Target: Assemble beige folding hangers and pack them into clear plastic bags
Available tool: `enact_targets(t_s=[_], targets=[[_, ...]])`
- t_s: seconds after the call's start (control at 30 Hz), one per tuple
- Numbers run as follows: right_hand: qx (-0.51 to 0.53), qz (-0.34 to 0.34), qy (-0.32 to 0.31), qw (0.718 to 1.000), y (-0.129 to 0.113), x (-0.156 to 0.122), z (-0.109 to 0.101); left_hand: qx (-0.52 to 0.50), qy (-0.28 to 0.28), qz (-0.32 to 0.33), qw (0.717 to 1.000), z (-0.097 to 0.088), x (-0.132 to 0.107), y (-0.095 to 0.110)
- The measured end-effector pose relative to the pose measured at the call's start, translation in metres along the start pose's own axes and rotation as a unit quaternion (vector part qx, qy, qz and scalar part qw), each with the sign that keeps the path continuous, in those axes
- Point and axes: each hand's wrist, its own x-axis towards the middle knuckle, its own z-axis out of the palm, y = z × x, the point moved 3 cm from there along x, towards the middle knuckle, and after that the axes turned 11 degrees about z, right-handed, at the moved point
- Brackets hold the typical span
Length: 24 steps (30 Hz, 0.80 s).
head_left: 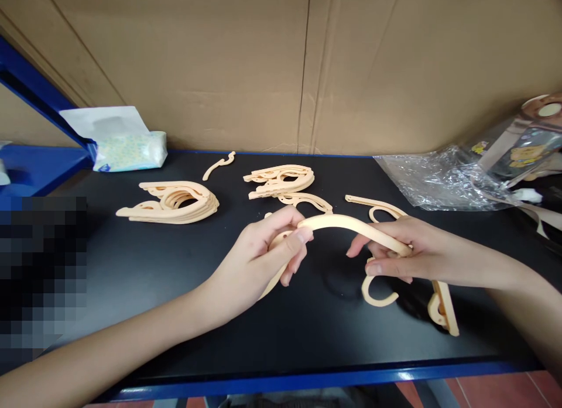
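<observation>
Both my hands are over the middle of the black table, closed on cream plastic folding hanger parts. A curved hanger arm [338, 222] spans between them. My left hand [267, 250] pinches its left end between thumb and fingers, and another cream piece [274, 282] shows under that palm. My right hand [404, 250] grips the other end. Below the right thumb is a hook [378, 300]; whether it joins the held arm cannot be made out. Close to the right wrist is another hanger piece [445, 311], partly covered, and a further hanger part [373, 203] lies behind that hand.
Stacked folded hangers [193, 212] lie left, with a second pile [281, 180] at back centre. A single hanger arm [219, 165] lies behind them. Wipes pack [132, 150] stands back left; clear plastic bags [443, 177] lie right. Cardboard [219, 68] walls the back; a blue edge [307, 380] runs along the front.
</observation>
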Motion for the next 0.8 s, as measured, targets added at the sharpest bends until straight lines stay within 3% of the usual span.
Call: enact_targets(t_s=[0.17,0.33,0.6,0.8], targets=[[0.12,-0.021,0.09,0.988,-0.005,0.006,0.001,-0.103,0.003,-0.041,0.994,0.0,0.008,-0.003],[0.209,0.012,0.123,0.97,0.01,0.015,-0.01,-0.216,-0.03,-0.108,0.97,0.001,0.01,-0.006],[0.225,0.048,0.109,0.967,0.02,0.018,-0.018,-0.23,-0.032,-0.114,0.966,0.0,0.012,-0.009],[0.238,0.041,0.052,0.969,0.016,0.019,-0.01,-0.196,-0.011,-0.087,0.977,0.001,0.012,-0.011]])
